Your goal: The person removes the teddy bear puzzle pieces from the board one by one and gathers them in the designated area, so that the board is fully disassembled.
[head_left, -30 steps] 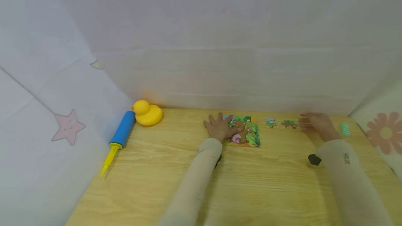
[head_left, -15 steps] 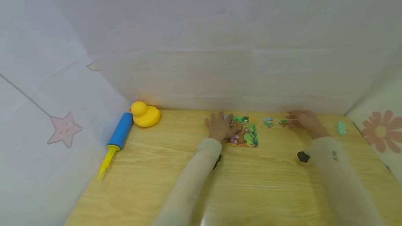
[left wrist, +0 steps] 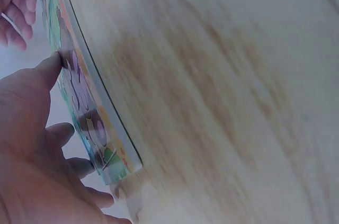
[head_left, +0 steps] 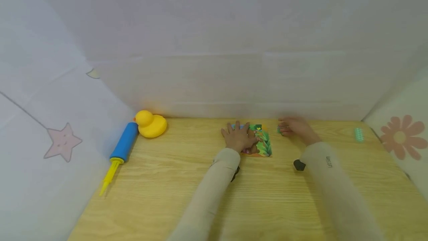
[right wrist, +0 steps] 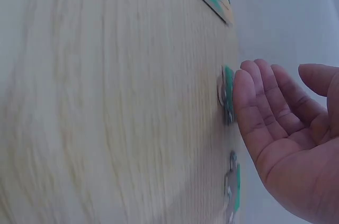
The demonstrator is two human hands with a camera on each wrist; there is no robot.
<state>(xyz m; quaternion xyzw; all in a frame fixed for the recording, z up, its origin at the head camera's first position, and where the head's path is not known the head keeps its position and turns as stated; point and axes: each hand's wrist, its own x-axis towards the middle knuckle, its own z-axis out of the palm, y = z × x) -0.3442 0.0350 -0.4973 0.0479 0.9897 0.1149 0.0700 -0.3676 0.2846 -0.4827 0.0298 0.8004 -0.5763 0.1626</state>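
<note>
My left hand (head_left: 238, 140) lies with spread fingers on a flat jigsaw puzzle (head_left: 265, 146) with a bear and green leaves, covering its left part. In the left wrist view, the fingertips touch the picture of the puzzle (left wrist: 79, 86) close to its edge. My right hand (head_left: 297, 127) is held over loose puzzle pieces to the right of it, largely hiding them from the head camera. From the right wrist, its fingers look loosely bent, with the tips beside one puzzle piece (right wrist: 228, 94); contact is unclear. Another puzzle piece (right wrist: 233, 192) lies nearer the wrist.
A yellow toy duck (head_left: 152, 125) sits at the back left of the wooden table (head_left: 174, 181). Against it leans a blue and yellow hand pump (head_left: 123, 144). A small green item (head_left: 359, 135) lies far right. Pale patterned cloth walls (head_left: 207, 81) border the table.
My right hand has moved left, from beside the loose pieces to over them. The left hand stays on the puzzle. The head view has shifted slightly.
</note>
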